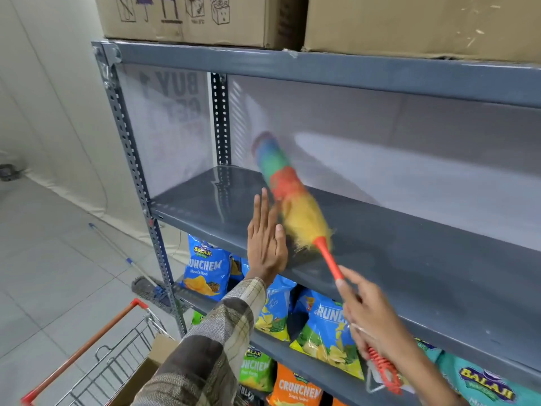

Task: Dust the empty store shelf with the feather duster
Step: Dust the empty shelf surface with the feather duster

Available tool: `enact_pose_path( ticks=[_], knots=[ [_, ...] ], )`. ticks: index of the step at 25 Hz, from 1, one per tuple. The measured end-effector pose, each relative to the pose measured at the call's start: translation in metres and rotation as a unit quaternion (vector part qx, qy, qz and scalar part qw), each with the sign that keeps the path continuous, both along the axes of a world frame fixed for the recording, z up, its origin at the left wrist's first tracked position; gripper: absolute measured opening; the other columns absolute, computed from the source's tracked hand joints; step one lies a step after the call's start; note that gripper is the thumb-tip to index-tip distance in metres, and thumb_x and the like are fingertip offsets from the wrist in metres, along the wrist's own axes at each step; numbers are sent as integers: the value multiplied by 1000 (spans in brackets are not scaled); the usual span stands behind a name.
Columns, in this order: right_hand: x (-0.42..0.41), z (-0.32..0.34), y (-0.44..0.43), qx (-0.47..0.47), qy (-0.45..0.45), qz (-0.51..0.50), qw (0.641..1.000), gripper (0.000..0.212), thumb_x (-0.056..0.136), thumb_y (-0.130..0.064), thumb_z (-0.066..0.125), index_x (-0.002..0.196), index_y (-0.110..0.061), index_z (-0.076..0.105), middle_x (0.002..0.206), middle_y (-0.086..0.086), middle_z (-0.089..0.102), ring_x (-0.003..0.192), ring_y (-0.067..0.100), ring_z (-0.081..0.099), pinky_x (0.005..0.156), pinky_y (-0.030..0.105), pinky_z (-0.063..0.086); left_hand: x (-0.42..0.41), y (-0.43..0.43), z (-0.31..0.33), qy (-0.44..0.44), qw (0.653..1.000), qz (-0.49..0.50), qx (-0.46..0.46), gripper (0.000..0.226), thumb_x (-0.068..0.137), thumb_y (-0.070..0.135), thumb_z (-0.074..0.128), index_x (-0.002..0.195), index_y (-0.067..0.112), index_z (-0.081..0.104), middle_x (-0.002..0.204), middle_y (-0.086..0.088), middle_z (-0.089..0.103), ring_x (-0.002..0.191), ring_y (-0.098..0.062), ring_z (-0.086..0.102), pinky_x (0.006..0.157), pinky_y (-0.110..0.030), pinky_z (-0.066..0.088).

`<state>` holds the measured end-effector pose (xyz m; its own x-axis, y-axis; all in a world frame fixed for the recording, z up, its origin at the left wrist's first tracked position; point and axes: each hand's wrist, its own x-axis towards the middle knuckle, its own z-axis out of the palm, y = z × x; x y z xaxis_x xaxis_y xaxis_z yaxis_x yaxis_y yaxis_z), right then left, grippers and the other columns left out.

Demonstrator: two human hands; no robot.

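The feather duster (288, 197) was laid across the empty shelf (409, 247), its handle gripped by the right hand (371, 315) past the front edge. The left hand (265, 244) was held flat, fingers (260, 206) spread, beside the feathers.

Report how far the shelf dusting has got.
Done: nothing provable; dust is not visible. In hand: the right hand holds the feather duster, blurred over the empty shelf near its left end; the left hand is open beside it. Left: presumably the stretch rightward.
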<state>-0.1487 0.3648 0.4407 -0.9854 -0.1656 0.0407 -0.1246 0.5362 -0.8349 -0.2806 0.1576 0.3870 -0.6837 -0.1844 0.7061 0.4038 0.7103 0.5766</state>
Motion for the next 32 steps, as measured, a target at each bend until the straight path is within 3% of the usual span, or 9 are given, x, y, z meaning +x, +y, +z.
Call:
enact_pose_path(
  ticks=[5,10,13,15,17,23,25,30,32],
  knots=[
    [-28,34,57,73,87,21,993,27,100,-35,43,114,-33,65,49,-4,40,36,9,35,38,18,31,4,2,-7,116,993,-4,-3,56,107,34,19,163,32,17,175,0,-6,163,-22,-2,125,-32,13],
    [-59,33,79,191,90,65,975,21,95,-37,58,85,-39,76,47,-10,51,43,3,37,45,17,29,-3,16,-3,180,983,-25,20,53,109,37,18,162,37,17,174,3,-9,163,-19,-3,127,-35,9],
    [-92,20,93,270,53,110,955,25,95,-33,62,79,-46,76,65,-34,69,49,-3,55,50,12,40,-7,18,-8,169,986,-4,6,56,105,30,27,160,38,22,174,10,-10,162,-12,-4,128,-30,6],
    [-121,14,104,311,58,102,943,20,92,-49,56,85,-54,74,81,-21,78,57,-3,64,61,25,54,-9,17,-10,148,989,-9,-4,50,109,37,18,158,36,24,174,10,-10,162,-12,-4,127,-28,6],
    [-149,9,112,339,69,88,934,22,88,-57,50,97,-58,70,80,-10,79,61,7,70,64,31,59,-7,16,-9,129,991,-16,-19,54,108,35,19,161,38,18,174,9,-11,162,-14,-4,127,-28,5],
    [-226,7,105,354,118,17,927,31,95,-37,48,99,-30,78,52,-6,58,52,20,60,55,37,49,-10,16,-2,69,996,-28,-44,59,102,24,25,161,26,23,174,5,-8,163,-19,-2,127,-30,8],
    [-231,10,99,354,125,-21,926,28,96,-34,49,106,-33,75,53,-7,54,59,28,62,57,37,48,-11,15,0,53,997,-31,-45,59,103,25,24,162,30,21,175,6,-7,163,-19,-2,127,-30,10],
    [-210,17,90,257,198,-16,946,40,93,-48,41,111,-32,73,44,-7,33,42,9,28,45,28,34,-11,16,4,17,999,-34,-34,57,105,30,22,162,29,22,175,6,-3,163,-18,-1,127,-28,10],
    [-194,29,88,208,234,-12,950,35,93,-47,45,110,-34,74,46,-8,31,42,10,25,40,19,27,-11,17,5,3,999,-29,-30,57,105,31,22,162,31,20,174,9,-6,163,-16,-3,126,-24,7]
  ],
)
